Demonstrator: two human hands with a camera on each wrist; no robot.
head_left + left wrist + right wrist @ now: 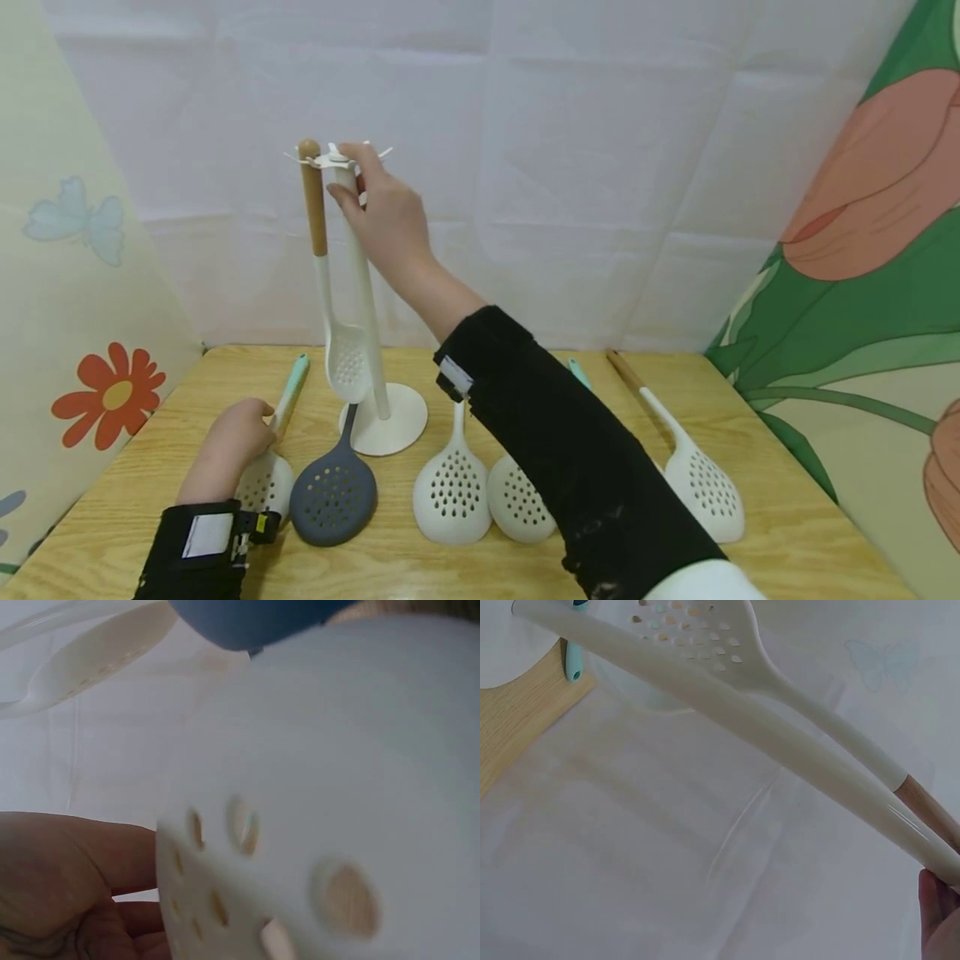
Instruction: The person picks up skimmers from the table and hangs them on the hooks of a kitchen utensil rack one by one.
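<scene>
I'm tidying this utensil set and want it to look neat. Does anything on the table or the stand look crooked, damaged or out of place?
Nothing looks damaged or spilled. One white slotted spoon with a wooden handle hangs straight from the white stand, whose top the right hand touches. The other skimmers lie flat, unhung; the left hand holds the teal-handled white skimmer.

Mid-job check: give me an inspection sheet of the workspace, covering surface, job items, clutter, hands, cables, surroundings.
Surface: wooden table, light grain.
Job items: white stand upright on its round base; wooden-handled white skimmer hanging from its top; teal-handled white skimmer lying at front left.
Clutter: grey skimmer, two white skimmers and a wooden-handled skimmer lying flat.
Hands: right hand at the stand's top; left hand grips the teal-handled skimmer.
Cables: nothing seen.
Surroundings: white cloth backdrop, flower-print side panels.
</scene>
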